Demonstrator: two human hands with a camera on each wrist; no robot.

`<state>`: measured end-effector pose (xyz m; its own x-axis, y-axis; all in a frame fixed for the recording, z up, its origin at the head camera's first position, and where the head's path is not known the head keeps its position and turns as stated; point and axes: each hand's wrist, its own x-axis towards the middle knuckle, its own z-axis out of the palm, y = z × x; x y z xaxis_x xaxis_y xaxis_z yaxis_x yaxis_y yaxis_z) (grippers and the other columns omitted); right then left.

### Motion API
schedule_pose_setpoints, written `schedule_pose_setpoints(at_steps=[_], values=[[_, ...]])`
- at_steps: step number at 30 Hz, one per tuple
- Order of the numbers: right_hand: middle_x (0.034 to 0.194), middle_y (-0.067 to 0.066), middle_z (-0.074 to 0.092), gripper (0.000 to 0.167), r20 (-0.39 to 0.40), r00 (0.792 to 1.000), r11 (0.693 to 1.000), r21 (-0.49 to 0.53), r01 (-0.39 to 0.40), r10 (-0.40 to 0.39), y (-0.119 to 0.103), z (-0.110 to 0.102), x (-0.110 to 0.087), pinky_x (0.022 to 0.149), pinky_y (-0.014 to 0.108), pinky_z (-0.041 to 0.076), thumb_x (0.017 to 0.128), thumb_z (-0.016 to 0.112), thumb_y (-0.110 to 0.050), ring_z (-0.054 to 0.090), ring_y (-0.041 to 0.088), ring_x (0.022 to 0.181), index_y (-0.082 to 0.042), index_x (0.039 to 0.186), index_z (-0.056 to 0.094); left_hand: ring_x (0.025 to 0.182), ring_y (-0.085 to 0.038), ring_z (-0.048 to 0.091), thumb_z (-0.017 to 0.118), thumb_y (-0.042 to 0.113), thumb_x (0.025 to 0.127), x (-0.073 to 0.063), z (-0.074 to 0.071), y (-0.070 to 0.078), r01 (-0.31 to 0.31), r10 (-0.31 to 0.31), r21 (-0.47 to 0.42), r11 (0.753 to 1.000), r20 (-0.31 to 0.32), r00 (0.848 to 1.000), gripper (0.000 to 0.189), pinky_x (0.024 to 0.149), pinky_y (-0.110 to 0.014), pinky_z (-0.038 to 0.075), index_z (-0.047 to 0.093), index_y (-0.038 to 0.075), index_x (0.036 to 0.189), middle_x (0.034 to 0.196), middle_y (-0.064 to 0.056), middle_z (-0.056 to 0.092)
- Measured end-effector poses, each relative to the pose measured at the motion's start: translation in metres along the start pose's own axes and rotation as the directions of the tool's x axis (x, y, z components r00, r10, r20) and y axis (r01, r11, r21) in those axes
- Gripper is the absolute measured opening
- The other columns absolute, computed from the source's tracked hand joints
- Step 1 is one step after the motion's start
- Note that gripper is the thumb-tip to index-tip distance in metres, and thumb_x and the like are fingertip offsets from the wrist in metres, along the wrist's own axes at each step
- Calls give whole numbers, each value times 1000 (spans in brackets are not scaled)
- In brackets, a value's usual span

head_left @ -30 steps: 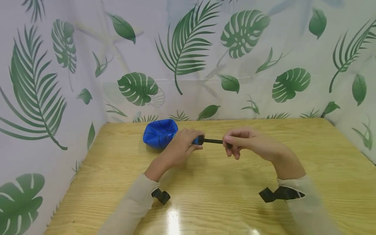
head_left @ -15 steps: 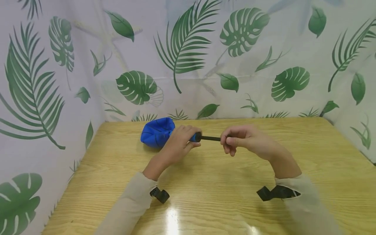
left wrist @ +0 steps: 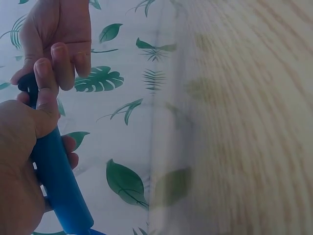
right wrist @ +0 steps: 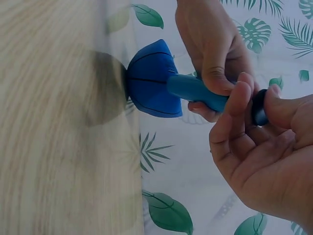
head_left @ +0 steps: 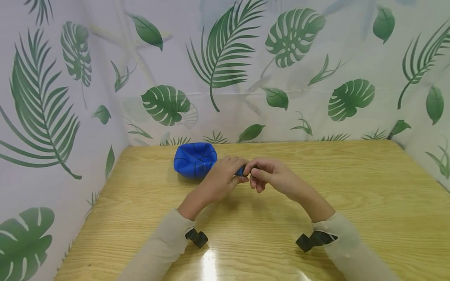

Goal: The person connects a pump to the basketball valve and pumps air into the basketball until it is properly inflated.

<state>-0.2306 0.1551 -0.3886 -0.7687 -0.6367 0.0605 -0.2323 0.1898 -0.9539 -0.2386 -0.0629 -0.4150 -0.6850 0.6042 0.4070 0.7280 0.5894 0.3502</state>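
Observation:
A slack, partly caved-in blue ball (head_left: 191,158) with black lines sits on the table, left of the hands in the head view. Joined to it is a hand pump (right wrist: 195,90) with a blue barrel. My left hand (head_left: 221,176) grips the barrel, thumb and fingers wrapped round it. At the barrel's far end, my right hand (head_left: 272,177) pinches the black plunger handle (right wrist: 259,106) between thumb and fingers. No rod shows between handle and barrel in the head view, and both hands are close together. The ball's dent faces up in the head view.
The wooden table (head_left: 351,187) spreads out under both arms. Behind it hangs a white cloth (head_left: 246,121) printed with green leaves, which also covers the sides. Black wrist cameras (head_left: 198,238) are strapped over light sleeves.
My right hand has moved left towards the left hand, and the pump's black rod has slid into the barrel. My left hand keeps its grip; the ball has turned slightly.

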Motion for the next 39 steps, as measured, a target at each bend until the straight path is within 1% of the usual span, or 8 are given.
schedule_pose_setpoints(at_steps=[6, 9, 13, 17, 23, 30, 33, 39], values=[[93, 12, 64, 23, 80, 996, 1000, -14, -25, 26, -4, -9, -2, 71, 32, 53, 109, 51, -20, 61, 18, 70, 1, 114, 60, 99, -20, 57, 65, 30, 100, -1, -2, -2, 12, -13, 31, 999, 36, 999, 34, 91, -37, 47, 61, 16, 131, 111, -1, 65], [100, 19, 63, 20, 147, 988, 999, -28, -37, 41, -7, -15, -4, 72, 33, 53, 108, 53, -18, 60, 24, 71, 0, 114, 59, 104, -20, 58, 63, 31, 102, -1, -4, -4, 32, -33, 18, 999, 65, 997, 34, 95, -38, 48, 60, 17, 133, 112, 0, 65], [102, 17, 62, 16, 193, 980, 997, -72, -27, 41, -17, -28, -10, 75, 36, 54, 107, 54, -17, 60, 27, 75, -5, 115, 60, 112, -22, 61, 62, 31, 102, -1, -11, -7, 56, -55, -16, 998, 65, 996, 35, 102, -42, 47, 61, 14, 133, 118, -2, 68], [95, 8, 63, 14, 178, 984, 994, -101, 36, -17, -30, -47, -24, 81, 37, 53, 108, 50, -15, 61, 26, 76, -6, 112, 61, 119, -26, 61, 63, 31, 101, -1, -20, -13, 76, -76, 2, 997, 21, 997, 38, 107, -45, 46, 61, 11, 133, 124, -5, 69], [94, 11, 63, 16, 138, 989, 991, -110, 76, -60, -43, -64, -38, 82, 34, 53, 109, 48, -12, 61, 28, 77, 0, 112, 59, 128, -29, 59, 64, 31, 101, -1, -29, -19, 91, -91, 17, 996, -16, 996, 39, 111, -47, 44, 61, 9, 133, 132, -8, 67], [90, 10, 63, 15, 81, 993, 991, -96, 96, -88, -39, -50, -32, 74, 35, 57, 108, 50, -12, 62, 25, 75, -1, 109, 60, 120, -29, 62, 69, 29, 98, -1, -23, -18, 63, -63, -3, 998, -82, 995, 37, 105, -50, 46, 63, 9, 128, 125, -7, 70], [86, 6, 63, 16, 36, 994, 991, -89, 102, -99, -34, -36, -24, 71, 34, 57, 109, 49, -13, 62, 23, 72, -1, 109, 60, 117, -28, 62, 69, 27, 97, 0, -19, -14, 46, -49, -40, 998, -81, 996, 36, 105, -47, 46, 63, 8, 127, 122, -7, 70], [80, 5, 61, 19, -94, 995, 998, -55, 41, -46, -19, -2, -7, 65, 28, 54, 109, 49, -13, 61, 18, 65, 2, 112, 59, 113, -25, 63, 69, 24, 97, 1, -11, -5, 41, -46, -87, 995, -49, 998, 34, 102, -42, 49, 63, 8, 127, 120, -6, 70]])
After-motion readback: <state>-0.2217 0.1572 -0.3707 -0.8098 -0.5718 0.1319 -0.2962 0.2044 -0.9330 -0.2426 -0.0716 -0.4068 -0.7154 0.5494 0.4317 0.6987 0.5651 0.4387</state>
